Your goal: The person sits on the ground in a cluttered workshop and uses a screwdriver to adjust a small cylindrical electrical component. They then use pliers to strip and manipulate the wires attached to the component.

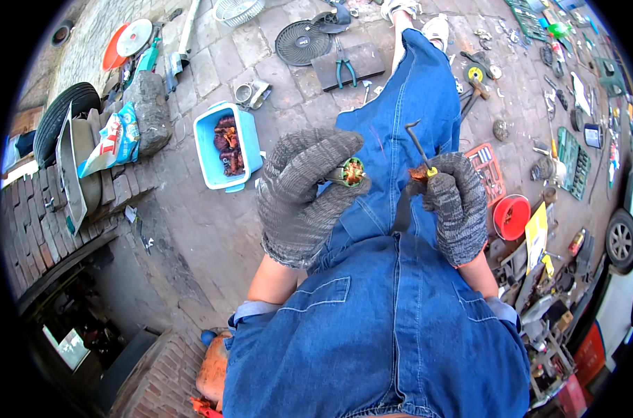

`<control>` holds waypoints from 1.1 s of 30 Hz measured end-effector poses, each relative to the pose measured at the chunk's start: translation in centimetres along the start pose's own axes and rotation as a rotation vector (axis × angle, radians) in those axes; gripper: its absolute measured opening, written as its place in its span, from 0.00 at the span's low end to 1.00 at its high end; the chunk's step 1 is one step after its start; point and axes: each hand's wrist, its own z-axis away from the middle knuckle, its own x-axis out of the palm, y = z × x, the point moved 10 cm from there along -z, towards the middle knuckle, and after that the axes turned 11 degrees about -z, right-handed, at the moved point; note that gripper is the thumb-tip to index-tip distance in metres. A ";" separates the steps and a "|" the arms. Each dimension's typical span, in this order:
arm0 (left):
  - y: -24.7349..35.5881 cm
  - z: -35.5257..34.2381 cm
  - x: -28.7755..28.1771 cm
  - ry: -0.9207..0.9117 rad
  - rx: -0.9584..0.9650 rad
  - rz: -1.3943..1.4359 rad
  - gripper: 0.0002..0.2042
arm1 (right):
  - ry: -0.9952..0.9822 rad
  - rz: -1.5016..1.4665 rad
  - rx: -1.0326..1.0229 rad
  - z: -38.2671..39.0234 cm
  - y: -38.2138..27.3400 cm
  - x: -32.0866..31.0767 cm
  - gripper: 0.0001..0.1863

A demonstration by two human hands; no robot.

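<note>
Pinched a green-rimmed copper-filled cylinder between thumb and fingers of the left hand, over denim clothing, clasped a hooked pick with fingers of the right hand curled (coppery tuft alongside).

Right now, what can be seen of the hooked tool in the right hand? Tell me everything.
The hooked tool is a thin, dark, metal-looking rod, its end bent sharply toward the picture's right. A yellow part shows at its base, where the gloved right grip closes around it and hides the rest. It slants up and leftward; a copper-coloured clump sits beside it, contact unclear.
</note>
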 end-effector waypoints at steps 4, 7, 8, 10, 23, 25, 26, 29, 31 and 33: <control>0.3 -0.9 1.0 -0.058 0.000 -0.056 0.20 | 0.057 0.074 0.003 -0.5 0.9 -1.5 0.13; 0.4 -1.4 1.7 -0.066 0.026 -0.130 0.20 | 0.012 0.146 -0.124 -0.9 0.1 -1.7 0.19; 0.2 -1.4 1.7 -0.063 0.015 -0.118 0.20 | 0.027 0.165 -0.113 -0.9 0.1 -2.1 0.20; -0.3 -1.3 1.9 -0.057 -0.008 -0.096 0.19 | 0.055 0.202 -0.092 -0.8 0.3 -2.8 0.22; -3.1 1.8 5.8 -0.301 -0.518 0.679 0.30 | 0.011 0.299 -0.020 0.5 -0.5 -3.7 0.21; -4.0 3.9 6.2 -0.321 -0.669 0.775 0.32 | -0.074 0.308 -0.080 1.1 -1.1 -3.0 0.22; -2.3 3.5 6.8 -0.426 -0.509 0.954 0.29 | -0.107 0.329 -0.110 1.4 -1.5 -2.6 0.24; -2.9 4.8 7.1 -0.441 -0.448 0.976 0.32 | -0.122 0.342 -0.186 1.7 -2.7 -1.7 0.25; -2.9 4.1 7.2 -0.423 -0.391 0.910 0.43 | -0.114 0.380 -0.232 1.9 -2.9 -1.4 0.24; -3.4 5.2 6.2 -0.360 -0.387 0.752 0.44 | -0.125 0.448 -0.256 1.7 -3.3 -1.2 0.25</control>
